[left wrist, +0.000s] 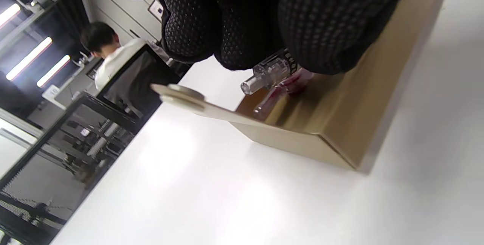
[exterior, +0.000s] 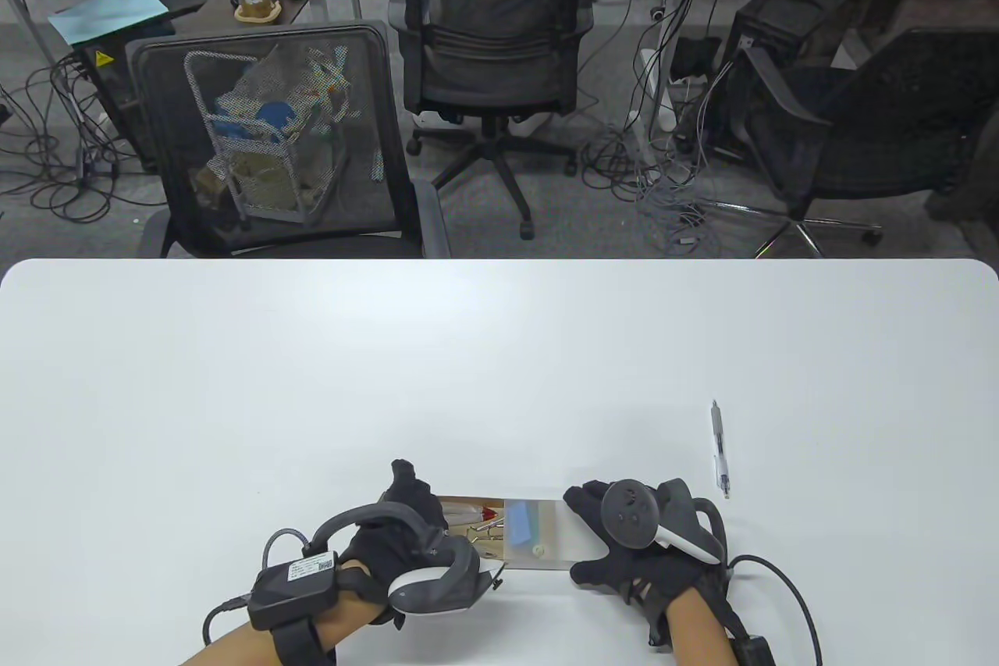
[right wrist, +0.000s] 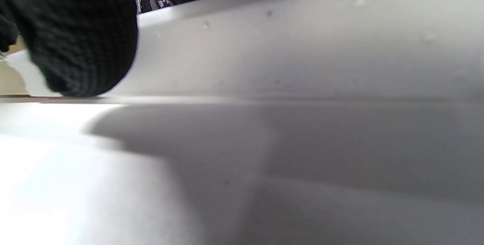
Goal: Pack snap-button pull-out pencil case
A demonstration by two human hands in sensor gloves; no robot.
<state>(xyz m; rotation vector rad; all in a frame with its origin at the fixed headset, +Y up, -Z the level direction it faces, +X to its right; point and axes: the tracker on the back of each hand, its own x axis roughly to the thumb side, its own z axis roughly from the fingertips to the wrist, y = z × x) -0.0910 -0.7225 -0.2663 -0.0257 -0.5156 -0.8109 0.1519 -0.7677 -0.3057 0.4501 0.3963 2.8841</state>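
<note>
The pencil case (exterior: 538,533) lies at the table's near edge between my hands. Its pale translucent sleeve carries a snap button (exterior: 538,550), and its tan drawer (exterior: 474,518) is pulled out to the left with pens inside. My left hand (exterior: 414,518) grips the drawer's left end. In the left wrist view its fingers (left wrist: 242,22) curl over a clear pen with red parts (left wrist: 270,75) inside the tan drawer (left wrist: 332,131). My right hand (exterior: 577,535) holds the sleeve's right end between thumb and fingers. One of its fingers (right wrist: 83,41) shows in the right wrist view.
A white and clear pen (exterior: 719,449) lies loose on the white table (exterior: 312,385), right of and beyond my right hand. Office chairs (exterior: 492,33) and cables stand on the floor past the table's far edge.
</note>
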